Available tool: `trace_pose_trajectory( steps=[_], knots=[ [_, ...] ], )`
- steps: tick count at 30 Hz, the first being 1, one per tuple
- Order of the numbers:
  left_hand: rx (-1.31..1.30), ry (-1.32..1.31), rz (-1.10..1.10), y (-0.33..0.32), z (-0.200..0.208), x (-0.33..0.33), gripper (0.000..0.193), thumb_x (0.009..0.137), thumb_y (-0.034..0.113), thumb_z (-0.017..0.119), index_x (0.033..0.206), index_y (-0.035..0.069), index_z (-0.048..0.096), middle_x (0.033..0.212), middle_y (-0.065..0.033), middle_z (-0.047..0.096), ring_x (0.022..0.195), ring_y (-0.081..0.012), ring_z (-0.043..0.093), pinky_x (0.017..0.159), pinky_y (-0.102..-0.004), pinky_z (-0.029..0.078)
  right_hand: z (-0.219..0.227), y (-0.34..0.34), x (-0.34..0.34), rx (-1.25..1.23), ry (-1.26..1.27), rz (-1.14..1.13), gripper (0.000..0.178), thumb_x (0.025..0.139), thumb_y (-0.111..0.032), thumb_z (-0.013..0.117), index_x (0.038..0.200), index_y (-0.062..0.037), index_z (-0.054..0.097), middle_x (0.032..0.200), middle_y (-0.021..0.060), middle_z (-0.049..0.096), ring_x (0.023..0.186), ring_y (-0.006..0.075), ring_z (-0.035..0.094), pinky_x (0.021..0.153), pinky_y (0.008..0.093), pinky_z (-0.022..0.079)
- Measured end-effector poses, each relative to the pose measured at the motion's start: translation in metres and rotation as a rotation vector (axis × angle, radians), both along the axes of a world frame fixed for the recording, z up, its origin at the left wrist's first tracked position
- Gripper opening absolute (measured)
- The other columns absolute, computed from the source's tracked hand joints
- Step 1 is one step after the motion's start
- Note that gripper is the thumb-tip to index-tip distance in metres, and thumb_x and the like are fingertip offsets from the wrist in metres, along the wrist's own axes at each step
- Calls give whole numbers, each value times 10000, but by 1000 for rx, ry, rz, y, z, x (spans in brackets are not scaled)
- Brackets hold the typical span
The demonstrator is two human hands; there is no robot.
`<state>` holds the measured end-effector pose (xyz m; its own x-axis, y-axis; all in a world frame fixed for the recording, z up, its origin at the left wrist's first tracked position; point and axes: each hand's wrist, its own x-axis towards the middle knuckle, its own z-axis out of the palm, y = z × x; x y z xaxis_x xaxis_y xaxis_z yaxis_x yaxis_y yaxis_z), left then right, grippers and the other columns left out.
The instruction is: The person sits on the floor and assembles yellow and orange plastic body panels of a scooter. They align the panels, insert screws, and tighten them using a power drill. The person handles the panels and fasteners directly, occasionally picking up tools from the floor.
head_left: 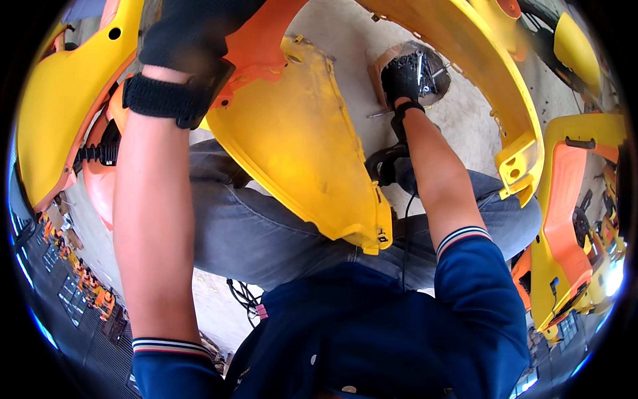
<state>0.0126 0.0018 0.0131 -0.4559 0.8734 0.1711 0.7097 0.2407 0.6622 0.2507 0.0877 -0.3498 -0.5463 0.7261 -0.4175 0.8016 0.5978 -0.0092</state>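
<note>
My left hand (196,36), in a black glove with a strap at the wrist, is beside an orange panel (259,50) at the upper left. Its fingers are out of sight, so its grip cannot be read. My right hand (401,78), also gloved in black, reaches into a roundish container (443,88) on the floor. Dark small fasteners and shiny metal pieces (425,70) lie in there, and the fingertips blend in among them. Over my lap, between my forearms, lies a large curved yellow panel (299,146), its inner side up.
A second yellow curved piece (515,93) arches past the container on the right. Yellow and orange vehicle bodies stand at left (70,100) and right (561,206). A thin metal rod (380,114) lies by the container; a black cable (406,233) hangs near my right knee.
</note>
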Motion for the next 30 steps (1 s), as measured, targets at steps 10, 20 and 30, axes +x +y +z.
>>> trace_pose_trajectory(
  steps=[10, 20, 30],
  knots=[
    [-12, -89, -16, -4, 4, -1, 140, 708, 77, 688, 796, -29, 669, 689, -135, 651, 621, -182, 600, 614, -300, 478, -53, 47, 71, -91, 509, -256, 309, 793, -259, 605, 1015, -47, 647, 1005, 186, 667, 963, 344, 622, 857, 408, 483],
    [-243, -513, 94, -2, 45, 6, 142, 754, 59, 661, 842, -51, 672, 690, -118, 639, 604, -151, 562, 585, -304, 471, -54, 72, 71, -338, 578, -343, 267, 790, -162, 570, 1014, -56, 670, 1049, 171, 664, 993, 328, 616, 865, 386, 481],
    [31, -155, 38, -9, 21, 20, 151, 767, 92, 704, 837, -37, 671, 706, -90, 650, 628, -137, 579, 593, -282, 470, -49, 54, 52, -141, 560, -311, 293, 812, -142, 521, 1054, -59, 666, 1003, 167, 679, 1000, 344, 612, 890, 403, 470]
  ],
)
